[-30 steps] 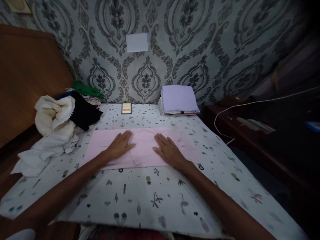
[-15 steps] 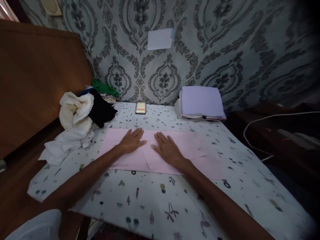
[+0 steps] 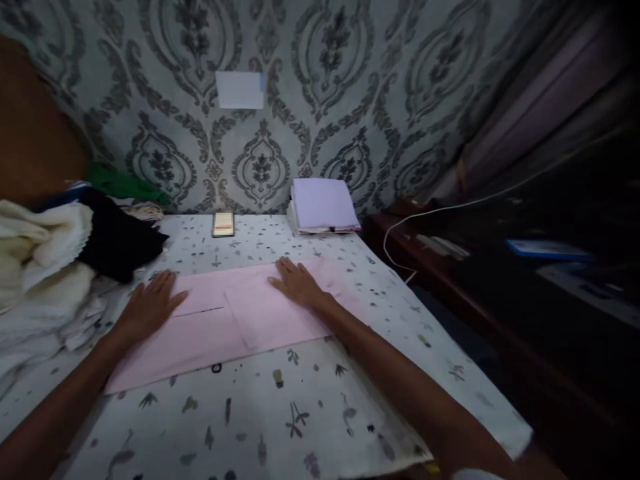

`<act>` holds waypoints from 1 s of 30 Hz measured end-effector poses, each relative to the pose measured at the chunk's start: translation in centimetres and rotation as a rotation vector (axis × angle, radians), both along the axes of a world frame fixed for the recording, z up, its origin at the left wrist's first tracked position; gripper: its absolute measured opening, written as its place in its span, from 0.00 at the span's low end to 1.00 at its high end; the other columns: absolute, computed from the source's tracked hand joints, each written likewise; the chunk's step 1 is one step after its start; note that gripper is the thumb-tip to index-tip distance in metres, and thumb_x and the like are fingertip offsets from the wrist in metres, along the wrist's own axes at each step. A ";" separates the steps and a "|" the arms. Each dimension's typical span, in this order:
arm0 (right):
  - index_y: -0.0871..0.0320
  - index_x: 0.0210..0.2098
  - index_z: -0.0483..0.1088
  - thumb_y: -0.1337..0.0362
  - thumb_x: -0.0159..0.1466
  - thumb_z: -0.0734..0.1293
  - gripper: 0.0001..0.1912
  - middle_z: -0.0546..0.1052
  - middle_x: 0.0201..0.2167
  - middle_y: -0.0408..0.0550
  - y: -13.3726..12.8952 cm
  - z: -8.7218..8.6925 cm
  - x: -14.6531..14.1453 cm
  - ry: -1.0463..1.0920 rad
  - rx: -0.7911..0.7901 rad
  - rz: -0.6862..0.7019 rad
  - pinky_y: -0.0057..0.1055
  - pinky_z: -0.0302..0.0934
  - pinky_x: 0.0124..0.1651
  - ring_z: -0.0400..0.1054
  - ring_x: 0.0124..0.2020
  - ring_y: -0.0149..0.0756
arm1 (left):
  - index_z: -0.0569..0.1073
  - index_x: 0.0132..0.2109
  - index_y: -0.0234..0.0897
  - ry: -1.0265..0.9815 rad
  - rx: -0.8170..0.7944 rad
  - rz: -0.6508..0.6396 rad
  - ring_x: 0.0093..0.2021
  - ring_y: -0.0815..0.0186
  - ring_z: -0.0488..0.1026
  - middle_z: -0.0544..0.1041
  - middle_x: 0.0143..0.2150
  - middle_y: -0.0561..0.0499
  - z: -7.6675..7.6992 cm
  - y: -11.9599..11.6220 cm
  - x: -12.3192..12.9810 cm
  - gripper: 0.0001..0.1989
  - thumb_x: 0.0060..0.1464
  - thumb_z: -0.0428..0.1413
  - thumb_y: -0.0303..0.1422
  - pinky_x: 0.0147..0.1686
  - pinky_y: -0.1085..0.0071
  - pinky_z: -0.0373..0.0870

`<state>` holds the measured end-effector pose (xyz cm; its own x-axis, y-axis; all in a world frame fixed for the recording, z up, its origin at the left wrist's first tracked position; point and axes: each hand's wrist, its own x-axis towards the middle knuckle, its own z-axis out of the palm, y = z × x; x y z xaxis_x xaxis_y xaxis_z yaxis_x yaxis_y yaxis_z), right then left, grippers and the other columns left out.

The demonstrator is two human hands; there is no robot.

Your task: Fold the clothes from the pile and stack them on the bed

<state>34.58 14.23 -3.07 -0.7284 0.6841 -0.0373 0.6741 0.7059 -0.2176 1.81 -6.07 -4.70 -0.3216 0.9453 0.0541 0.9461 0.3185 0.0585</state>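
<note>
A pink cloth (image 3: 200, 333), folded into a long strip, lies flat on the patterned white sheet (image 3: 250, 420). Near its left end my left hand (image 3: 147, 307) rests palm down with the fingers spread, touching the cloth. My right hand (image 3: 299, 283) lies palm down on the right part, its fingers apart and pointing toward the wall. Between the hands a folded layer's edge and a short dark line show on the cloth. Neither hand grips anything.
Cream, white, black and green clothes (image 3: 120, 233) are heaped at the left. By the wall lie a phone (image 3: 223, 225) and a stack of folded lilac cloth (image 3: 325, 205). A white cable (image 3: 450, 209) runs over dark furniture on the right.
The view has turned to the right. My hands have moved farther apart along the pink cloth, and more of its middle shows between them.
</note>
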 end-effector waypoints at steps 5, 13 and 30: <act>0.63 0.71 0.50 0.46 0.73 0.47 0.36 0.49 0.73 0.60 4.4 -0.1 5.7 -0.047 0.032 -0.203 0.50 0.40 0.71 0.40 0.74 0.47 | 0.56 0.71 0.28 0.014 -0.025 0.012 0.74 0.50 0.48 0.54 0.73 0.37 -0.1 0.1 0.5 0.39 0.62 0.33 0.50 0.66 0.46 0.51; 0.60 0.72 0.49 0.50 0.74 0.46 0.33 0.49 0.74 0.55 5.4 0.5 7.0 0.021 -0.076 -0.264 0.51 0.38 0.72 0.39 0.74 0.45 | 0.54 0.71 0.23 -0.007 -0.019 0.011 0.73 0.47 0.48 0.53 0.73 0.34 0.8 0.2 0.6 0.41 0.62 0.32 0.50 0.66 0.44 0.51; 0.64 0.70 0.54 0.47 0.72 0.45 0.36 0.56 0.71 0.58 -3.5 -2.4 9.9 0.033 0.213 -0.110 0.50 0.45 0.71 0.46 0.73 0.46 | 0.53 0.72 0.32 -0.008 -0.044 -0.071 0.75 0.54 0.44 0.50 0.75 0.40 2.2 -4.0 0.8 0.33 0.68 0.33 0.45 0.68 0.46 0.46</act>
